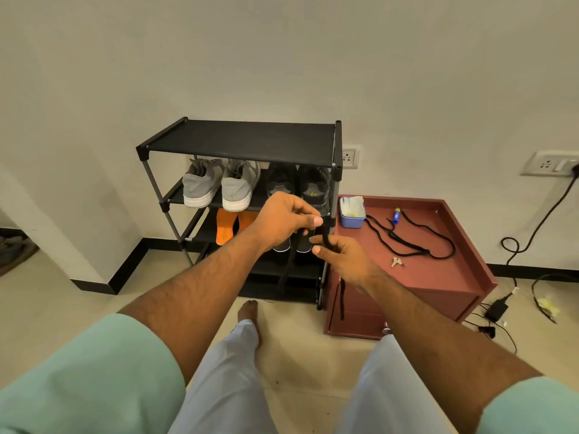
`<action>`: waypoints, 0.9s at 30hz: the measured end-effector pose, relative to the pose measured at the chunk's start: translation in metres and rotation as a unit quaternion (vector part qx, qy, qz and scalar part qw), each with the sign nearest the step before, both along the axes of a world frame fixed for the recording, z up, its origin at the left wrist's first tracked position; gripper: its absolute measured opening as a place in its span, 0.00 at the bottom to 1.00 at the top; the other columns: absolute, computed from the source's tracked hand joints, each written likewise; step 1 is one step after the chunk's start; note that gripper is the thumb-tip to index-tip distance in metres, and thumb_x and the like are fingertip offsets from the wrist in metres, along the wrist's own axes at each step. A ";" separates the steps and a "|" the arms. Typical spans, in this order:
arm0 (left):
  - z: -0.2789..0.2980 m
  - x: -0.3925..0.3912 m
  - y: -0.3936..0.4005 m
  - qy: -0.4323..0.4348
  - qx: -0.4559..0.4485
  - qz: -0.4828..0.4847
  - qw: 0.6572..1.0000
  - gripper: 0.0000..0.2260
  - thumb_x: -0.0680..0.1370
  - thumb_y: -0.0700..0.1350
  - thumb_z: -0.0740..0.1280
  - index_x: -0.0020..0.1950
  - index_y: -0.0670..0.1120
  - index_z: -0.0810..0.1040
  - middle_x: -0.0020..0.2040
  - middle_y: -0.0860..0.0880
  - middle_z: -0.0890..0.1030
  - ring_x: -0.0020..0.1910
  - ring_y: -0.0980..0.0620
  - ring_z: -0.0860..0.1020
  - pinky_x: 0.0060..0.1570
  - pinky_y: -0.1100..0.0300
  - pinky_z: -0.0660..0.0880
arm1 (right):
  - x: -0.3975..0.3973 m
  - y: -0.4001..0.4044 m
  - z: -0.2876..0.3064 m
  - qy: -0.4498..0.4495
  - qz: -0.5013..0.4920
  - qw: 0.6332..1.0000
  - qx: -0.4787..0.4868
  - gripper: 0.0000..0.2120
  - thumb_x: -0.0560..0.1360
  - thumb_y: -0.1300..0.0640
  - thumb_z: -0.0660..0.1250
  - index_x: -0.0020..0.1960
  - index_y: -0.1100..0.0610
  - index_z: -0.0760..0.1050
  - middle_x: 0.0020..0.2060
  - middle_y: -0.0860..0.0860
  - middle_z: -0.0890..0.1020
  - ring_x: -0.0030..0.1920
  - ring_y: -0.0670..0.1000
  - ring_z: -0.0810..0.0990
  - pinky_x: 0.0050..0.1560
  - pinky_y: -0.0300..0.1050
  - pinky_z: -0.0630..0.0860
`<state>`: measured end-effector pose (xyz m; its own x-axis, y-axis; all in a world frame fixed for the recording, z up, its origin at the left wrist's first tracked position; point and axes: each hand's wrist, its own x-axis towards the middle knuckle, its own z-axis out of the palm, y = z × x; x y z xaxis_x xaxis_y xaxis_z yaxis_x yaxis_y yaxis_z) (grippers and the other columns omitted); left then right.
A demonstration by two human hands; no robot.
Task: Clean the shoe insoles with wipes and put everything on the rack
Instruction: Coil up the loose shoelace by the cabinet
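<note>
Both hands hold one black shoelace (342, 296) in front of the rack (241, 142). The left hand (283, 219) pinches the lace between curled fingers and thumb; the right hand (341, 256), just below and to the right of it, has its fingers curled round the same lace. Two ends hang down: one below the left hand, one past the right wrist, so the lace's long axis runs roughly vertical.

Behind the left hand, on the rack's third shelf, lie the insoles: an orange pair (233, 227) to its left, toes toward the person, long axes running front to back, and a dark pair with pale rims (282, 245) directly under the hands, largely hidden. Above the left hand, on the second shelf, stand grey shoes (219, 183) heels outward and black shoes (297, 183).

To the right of the right hand stands a red-brown cabinet (454, 277). On its top lie a blue tub of wipes (352, 211), further black laces (413, 236), a blue-and-yellow tube (397, 215) and keys (396, 262). No writing is legible.
</note>
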<state>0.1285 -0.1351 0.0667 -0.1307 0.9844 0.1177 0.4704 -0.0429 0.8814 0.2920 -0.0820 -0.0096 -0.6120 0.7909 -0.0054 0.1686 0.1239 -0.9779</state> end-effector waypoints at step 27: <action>0.048 -0.067 0.027 0.355 0.029 -0.004 0.934 0.14 0.85 0.42 0.57 0.68 0.44 0.76 0.62 0.45 0.79 0.62 0.49 0.76 0.64 0.51 0.72 | -0.019 -0.018 -0.012 -0.069 0.142 0.979 -0.130 0.16 0.79 0.45 0.60 0.37 0.53 0.66 0.26 0.49 0.68 0.29 0.49 0.71 0.42 0.42 0.72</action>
<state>0.0614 -0.1085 0.1149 0.0086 0.9745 0.2243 0.9350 -0.0873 0.3437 0.2732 -0.0997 -0.0214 -0.7868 0.5492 -0.2816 0.2962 -0.0643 -0.9530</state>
